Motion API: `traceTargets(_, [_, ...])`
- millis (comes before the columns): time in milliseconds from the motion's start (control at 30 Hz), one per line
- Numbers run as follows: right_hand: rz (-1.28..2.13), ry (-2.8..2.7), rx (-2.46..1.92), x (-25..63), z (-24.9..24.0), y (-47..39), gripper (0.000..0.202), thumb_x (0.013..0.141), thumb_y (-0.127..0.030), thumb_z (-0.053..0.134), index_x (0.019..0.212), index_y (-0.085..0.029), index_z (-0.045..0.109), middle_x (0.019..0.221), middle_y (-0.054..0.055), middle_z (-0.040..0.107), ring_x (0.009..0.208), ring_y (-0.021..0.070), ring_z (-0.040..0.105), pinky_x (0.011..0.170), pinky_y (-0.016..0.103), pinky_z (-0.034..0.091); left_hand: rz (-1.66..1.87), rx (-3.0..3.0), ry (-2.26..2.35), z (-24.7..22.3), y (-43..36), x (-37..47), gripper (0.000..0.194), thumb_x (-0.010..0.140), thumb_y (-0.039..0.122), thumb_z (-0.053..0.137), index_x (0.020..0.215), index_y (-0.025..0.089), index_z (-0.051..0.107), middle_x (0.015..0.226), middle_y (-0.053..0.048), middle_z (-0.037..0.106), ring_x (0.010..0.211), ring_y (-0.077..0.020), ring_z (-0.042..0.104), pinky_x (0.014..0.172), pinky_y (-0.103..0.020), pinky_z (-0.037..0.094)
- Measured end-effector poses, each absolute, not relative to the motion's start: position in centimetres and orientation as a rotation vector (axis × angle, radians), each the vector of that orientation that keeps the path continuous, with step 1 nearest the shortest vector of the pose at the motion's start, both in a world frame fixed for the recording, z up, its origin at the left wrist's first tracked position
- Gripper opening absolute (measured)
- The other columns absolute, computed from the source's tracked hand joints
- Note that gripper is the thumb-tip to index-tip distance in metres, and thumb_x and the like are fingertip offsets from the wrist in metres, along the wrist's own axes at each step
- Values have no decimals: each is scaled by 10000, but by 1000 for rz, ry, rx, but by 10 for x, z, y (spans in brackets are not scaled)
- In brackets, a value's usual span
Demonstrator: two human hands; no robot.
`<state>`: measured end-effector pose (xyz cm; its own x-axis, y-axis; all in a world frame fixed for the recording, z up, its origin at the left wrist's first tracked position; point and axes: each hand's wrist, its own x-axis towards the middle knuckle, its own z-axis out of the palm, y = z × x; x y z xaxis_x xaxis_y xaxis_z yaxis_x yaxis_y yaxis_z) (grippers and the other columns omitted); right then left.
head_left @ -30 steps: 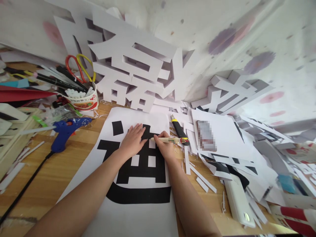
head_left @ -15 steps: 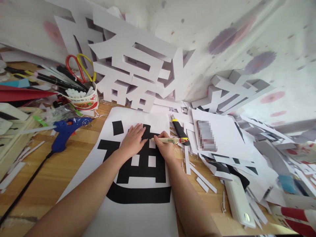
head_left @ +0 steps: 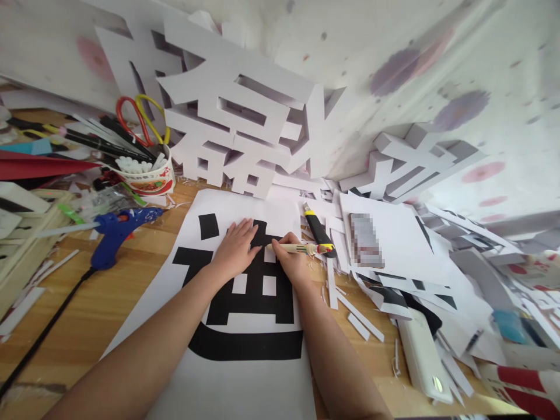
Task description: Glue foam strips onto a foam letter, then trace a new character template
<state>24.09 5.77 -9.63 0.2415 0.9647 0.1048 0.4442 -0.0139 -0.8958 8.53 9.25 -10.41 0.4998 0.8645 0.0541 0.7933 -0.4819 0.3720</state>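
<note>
A large white paper sheet [head_left: 175,373] lies in front of me, with black character cutouts [head_left: 258,300] on it. My left hand [head_left: 235,246] rests flat over the upper part of the black shape, fingers spread. In my right hand [head_left: 289,256] is a cream multicolour pen [head_left: 301,249], gripped near its tip, which points left toward the left thumb at the black shape's edge. Just right of the pen's end lies a black and yellow utility knife [head_left: 319,230], partly covered by the pen.
White three-dimensional paper characters [head_left: 254,111] stand along the back. To the left lie a blue glue gun [head_left: 111,239] and a tub [head_left: 151,178] holding scissors and sticks. At right are a blurred-out phone-like object [head_left: 366,240], a white power bank [head_left: 424,356] and paper scraps [head_left: 359,315].
Almost nothing differs. The right hand and pen have shifted very slightly left; my left hand stays in place.
</note>
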Motion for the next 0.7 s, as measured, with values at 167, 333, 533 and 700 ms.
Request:
traceTargets(167, [719, -1346, -1617, 241, -95, 58, 276, 717, -372, 552, 569, -231, 367, 532, -69, 400, 515, 117, 398, 506, 242, 314, 378, 2444, 1385, -106, 93, 85, 514, 870, 340, 390, 1312, 78, 363, 1428, -141, 273, 1331, -227, 183, 1089, -424, 164])
traceTargets(333, [721, -1344, -1640, 241, -95, 57, 276, 715, -395, 541, 574, -234, 367, 531, -69, 400, 509, 118, 398, 502, 245, 316, 386, 2445, 1388, -107, 93, 85, 505, 864, 339, 391, 1305, 95, 369, 1428, -133, 284, 1331, -225, 187, 1086, -424, 165])
traceTargets(533, [719, -1346, -1646, 240, -95, 57, 284, 716, -403, 546, 572, -233, 370, 535, -66, 400, 510, 117, 392, 498, 245, 311, 395, 2438, 1385, -108, 93, 85, 512, 866, 346, 385, 1310, 91, 362, 1429, -132, 283, 1333, -221, 182, 1091, -417, 153])
traceTargets(700, [705, -1334, -1645, 241, -95, 57, 282, 718, -379, 547, 569, -230, 358, 532, -69, 382, 511, 114, 383, 503, 242, 305, 390, 2436, 1388, -107, 93, 86, 517, 865, 342, 398, 1310, 81, 366, 1428, -136, 282, 1332, -226, 184, 1093, -419, 148])
